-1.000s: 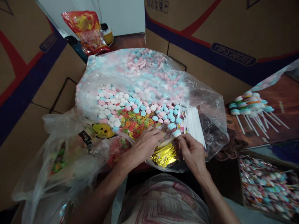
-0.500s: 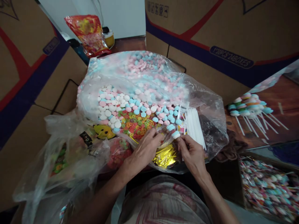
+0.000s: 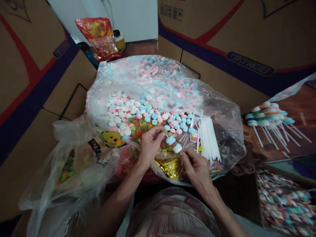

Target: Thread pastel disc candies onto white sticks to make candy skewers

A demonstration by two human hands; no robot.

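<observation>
My right hand point(image 3: 196, 164) pinches the lower end of a candy skewer point(image 3: 171, 141) threaded with blue-and-white candies, tilted up to the left. Close to the skewer's upper tip, the fingertips of my left hand point(image 3: 150, 144) are pressed together; whatever is between them is too small to make out. Behind and under the hands lie ring gummies point(image 3: 139, 126) in red, green and yellow. Beyond them spread pink, blue and white round candies point(image 3: 119, 115), partly inside a clear plastic bag point(image 3: 145, 89). Gold twist ties point(image 3: 170, 166) sit below the skewer, and white sticks point(image 3: 208, 138) to its right.
Finished candy skewers point(image 3: 269, 115) lie on the table at right. Below them stands a box of wrapped candy skewers point(image 3: 287, 200). Large cartons point(image 3: 222, 29) rise behind. A crumpled plastic bag point(image 3: 74, 158) lies at left, and a red snack bag point(image 3: 100, 38) stands at the back.
My right hand has shifted left with the candy skewer. My left hand has lifted off the ring gummies, its fingertips now at the skewer's upper tip. The view has swung slightly left.
</observation>
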